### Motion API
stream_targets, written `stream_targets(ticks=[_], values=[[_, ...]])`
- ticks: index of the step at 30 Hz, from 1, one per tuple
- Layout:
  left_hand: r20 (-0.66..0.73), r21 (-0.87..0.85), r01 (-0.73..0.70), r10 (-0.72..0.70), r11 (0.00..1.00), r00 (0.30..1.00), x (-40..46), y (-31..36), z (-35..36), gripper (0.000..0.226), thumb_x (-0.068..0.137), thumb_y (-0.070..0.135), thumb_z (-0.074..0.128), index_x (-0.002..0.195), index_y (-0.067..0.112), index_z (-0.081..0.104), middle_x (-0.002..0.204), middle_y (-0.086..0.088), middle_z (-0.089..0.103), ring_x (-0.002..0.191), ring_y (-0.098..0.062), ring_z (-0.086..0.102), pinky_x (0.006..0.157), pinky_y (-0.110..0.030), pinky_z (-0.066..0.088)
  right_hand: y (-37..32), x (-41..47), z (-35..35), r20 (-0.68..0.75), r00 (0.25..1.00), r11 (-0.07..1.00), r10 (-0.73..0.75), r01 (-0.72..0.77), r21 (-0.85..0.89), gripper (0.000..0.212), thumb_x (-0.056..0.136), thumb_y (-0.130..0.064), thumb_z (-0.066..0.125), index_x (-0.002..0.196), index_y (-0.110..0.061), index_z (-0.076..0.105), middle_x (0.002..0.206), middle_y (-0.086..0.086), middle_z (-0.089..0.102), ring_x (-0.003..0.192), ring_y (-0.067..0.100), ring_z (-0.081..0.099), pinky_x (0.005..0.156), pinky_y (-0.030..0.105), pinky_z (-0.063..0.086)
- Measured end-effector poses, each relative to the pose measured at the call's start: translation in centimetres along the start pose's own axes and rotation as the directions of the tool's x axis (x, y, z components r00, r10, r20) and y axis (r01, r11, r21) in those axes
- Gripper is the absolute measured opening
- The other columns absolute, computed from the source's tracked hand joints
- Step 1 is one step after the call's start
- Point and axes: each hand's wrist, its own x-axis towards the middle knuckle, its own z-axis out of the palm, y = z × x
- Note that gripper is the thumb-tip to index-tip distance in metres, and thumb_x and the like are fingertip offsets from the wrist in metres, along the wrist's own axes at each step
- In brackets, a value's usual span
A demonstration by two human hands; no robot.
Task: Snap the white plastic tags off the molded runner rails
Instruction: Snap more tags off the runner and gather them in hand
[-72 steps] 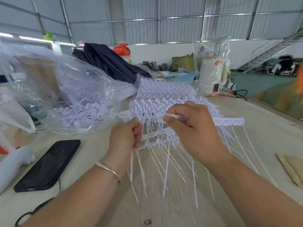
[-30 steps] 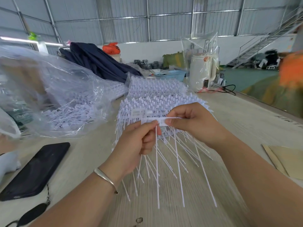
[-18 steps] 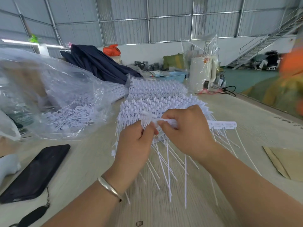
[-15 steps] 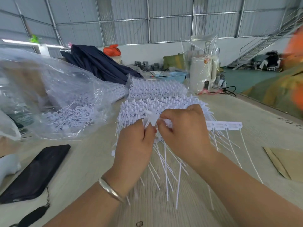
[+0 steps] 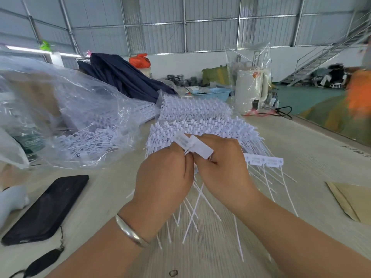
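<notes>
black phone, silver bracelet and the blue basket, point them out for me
black phone [image 5: 48,207], head view, middle of its dark screen
silver bracelet [image 5: 128,231], head view, band on the left wrist
blue basket [image 5: 212,94], head view, its front wall

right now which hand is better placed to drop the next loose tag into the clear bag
Left. The left hand pinches the bent-off tag and is nearer the clear bag, which lies on that side. The right hand holds the runner rail.
</notes>
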Motion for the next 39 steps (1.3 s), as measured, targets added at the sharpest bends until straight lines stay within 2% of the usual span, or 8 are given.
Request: stream_targets(ticks=[7,12,17,24,30,34,36,39], values=[[-0.069,-0.028,-0.049,0.047,0.998,0.996,0.1,-0.3,-0.1,0.019,0.094,0.019,0.037,0.076,0.018,0.044,0.051,0.016,0.020,0.042,0.000,0.021,0.042,-0.021,0.012,0.8,0.5,-1.1,0.051,0.998,0.967,0.027,-0.039,0.253,0.037,0.088,0.000,0.062,0.080,-0.034,0.072,0.071,0.012,0.068,0.066,0.033,0.061,0.059,0.041,0.048],[-0.183,-0.338,-0.076,0.014,0.938,0.983,0.7,-0.4,-0.2,0.029,0.094,0.029,0.040,0.066,0.028,0.048,0.043,0.010,0.029,0.037,-0.008,0.033,0.041,-0.018,0.025,1.5,1.9,-3.4,0.074,0.984,0.891,0.159,-0.176,0.418,0.015,0.088,-0.008,0.065,0.088,-0.020,0.074,0.083,-0.006,0.071,0.080,0.006,0.063,0.078,0.022,0.048],[0.122,-0.837,0.215,-0.211,0.503,0.970,0.9,-0.6,-0.2,0.042,0.092,0.052,0.050,0.071,0.022,0.069,0.047,0.010,0.029,0.041,-0.007,0.026,0.042,-0.018,0.024,1.9,2.2,-4.6,0.251,0.966,0.883,0.055,-0.165,0.440,0.014,0.092,-0.008,0.059,0.084,-0.010,0.070,0.072,-0.013,0.062,0.068,0.000,0.053,0.068,0.013,0.039],[0.507,-0.861,0.506,-0.019,-0.048,0.861,1.4,-0.8,-0.2,0.038,0.086,0.044,0.051,0.061,0.018,0.065,0.046,0.009,0.026,0.038,-0.005,0.020,0.037,-0.017,0.016,2.0,2.3,-4.9,0.378,0.926,0.835,-0.008,-0.202,0.512,0.012,0.087,-0.014,0.056,0.084,-0.008,0.066,0.067,-0.011,0.054,0.065,0.003,0.047,0.066,0.014,0.038],[0.598,-0.727,0.649,0.260,-0.222,0.758,1.6,-0.9,-0.2,0.038,0.088,0.042,0.050,0.056,0.022,0.056,0.052,0.008,0.018,0.040,-0.006,0.013,0.035,-0.015,0.017,2.5,2.3,-4.7,0.444,0.896,0.815,-0.019,-0.244,0.526,0.015,0.089,-0.015,0.056,0.088,-0.003,0.065,0.077,0.006,0.054,0.071,0.009,0.047,0.069,0.017,0.039],[0.606,-0.605,0.724,0.398,-0.331,0.689,1.6,-1.7,-0.2,0.037,0.085,0.036,0.067,0.057,0.017,0.053,0.051,0.007,0.019,0.039,-0.008,0.014,0.036,-0.018,0.015,2.7,2.1,-4.6,0.488,0.872,0.792,-0.042,-0.269,0.548,0.011,0.091,-0.012,0.056,0.088,-0.009,0.066,0.073,-0.007,0.058,0.069,0.004,0.049,0.070,0.014,0.040],[0.609,-0.584,0.726,0.395,-0.362,0.687,1.5,-1.8,-0.1,0.036,0.084,0.034,0.067,0.056,0.016,0.052,0.050,0.006,0.019,0.039,-0.009,0.014,0.036,-0.019,0.013,2.7,2.1,-4.5,0.489,0.871,0.807,-0.041,-0.260,0.530,0.011,0.092,-0.010,0.056,0.090,-0.007,0.066,0.075,-0.012,0.061,0.071,0.001,0.052,0.072,0.013,0.041],[0.659,-0.684,0.679,0.175,-0.266,0.732,1.7,-1.6,0.2,0.040,0.085,0.036,0.053,0.049,0.020,0.048,0.045,0.008,0.017,0.037,-0.008,0.011,0.035,-0.019,0.010,2.5,2.1,-4.4,0.439,0.898,0.890,0.010,-0.208,0.406,0.014,0.093,-0.011,0.057,0.092,-0.004,0.068,0.081,0.003,0.065,0.077,0.015,0.057,0.080,0.024,0.043]])
